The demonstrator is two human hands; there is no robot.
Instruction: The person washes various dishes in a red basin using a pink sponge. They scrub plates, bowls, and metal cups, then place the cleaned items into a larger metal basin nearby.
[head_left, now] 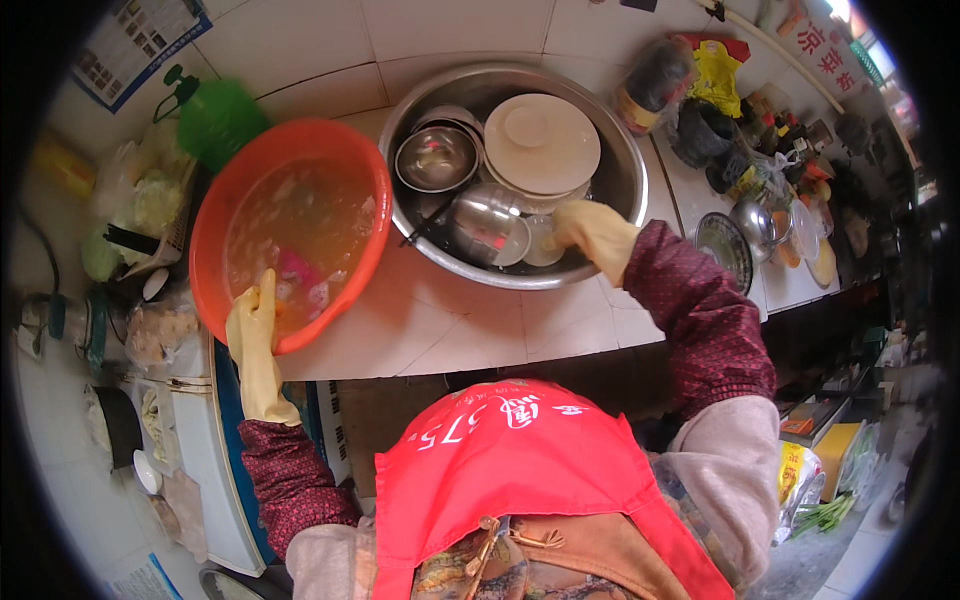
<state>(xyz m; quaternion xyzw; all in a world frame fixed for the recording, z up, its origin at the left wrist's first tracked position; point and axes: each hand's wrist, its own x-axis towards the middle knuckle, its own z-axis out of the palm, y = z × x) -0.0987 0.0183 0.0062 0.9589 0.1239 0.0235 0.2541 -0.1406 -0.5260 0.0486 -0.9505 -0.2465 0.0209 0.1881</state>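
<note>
My left hand (255, 335), in a yellow rubber glove, is closed over the near left rim of an orange plastic basin (378, 190). Cloudy water fills the basin, and a pink cloth (295, 268) lies in it beside my fingers. On the right, my gloved right hand (600, 235) reaches into a wide steel basin (420, 98) with its fingers curled at the edge of a small round dish (541, 243); the fingertips are partly hidden. Around it are stacked white plates (560, 150), steel bowls (437, 160) and a steel cup (485, 220).
Both basins stand on a tiled counter (450, 330) against a tiled wall. A green spray bottle (215, 120) is behind the orange basin. Right of the steel basin stand a large dark bottle (655, 85), a patterned bowl (724, 250) and several condiment containers. Bagged vegetables (150, 195) are at the left.
</note>
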